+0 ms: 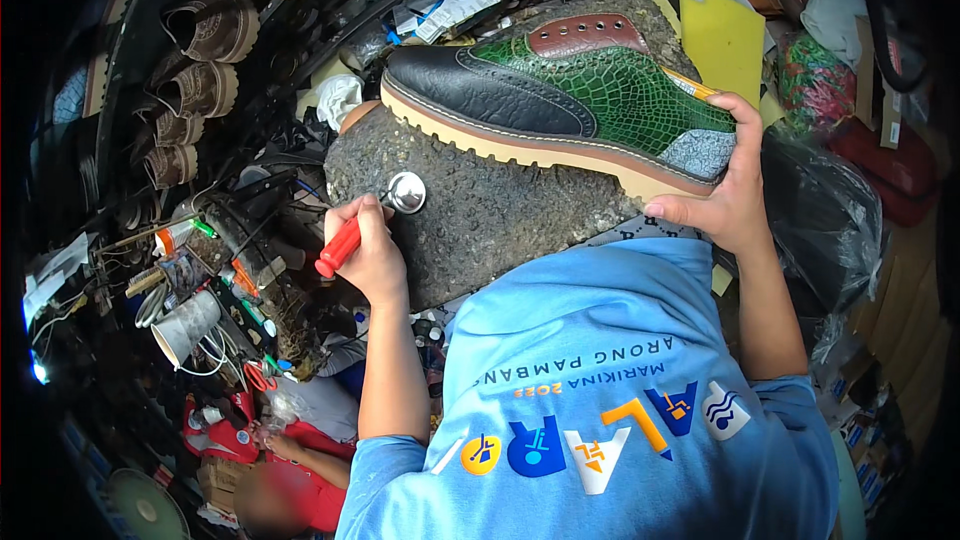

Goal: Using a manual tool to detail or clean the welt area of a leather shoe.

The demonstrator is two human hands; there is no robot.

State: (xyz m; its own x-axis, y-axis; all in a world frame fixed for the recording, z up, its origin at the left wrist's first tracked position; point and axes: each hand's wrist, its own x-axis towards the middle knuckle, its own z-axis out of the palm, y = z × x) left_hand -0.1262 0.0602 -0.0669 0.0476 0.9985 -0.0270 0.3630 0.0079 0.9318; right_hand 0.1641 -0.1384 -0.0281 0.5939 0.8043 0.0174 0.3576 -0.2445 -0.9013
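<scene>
My right hand (735, 180) grips a brogue shoe (560, 90) by its heel, thumb on the sole and fingers behind the heel. The shoe has a black toe, green scale-patterned side, brown eyelet panel, grey heel patch and thick tan lugged sole. Its toe points left, over a rough dark stone slab (460, 220). Closed around a red-handled tool (341, 248), my left hand (370, 250) is above the slab's left edge. A round shiny metal head (407, 192) shows at the tool's far end, apart from the shoe; whether it touches the slab I cannot tell.
Several brown shoes (208, 20) sit on a rack at upper left. Tools, cords and a white cup (187, 328) clutter the left side. Another person in a red shirt (320, 480) is at lower left. Yellow sheets (722, 45) and a black plastic bag (820, 210) lie right.
</scene>
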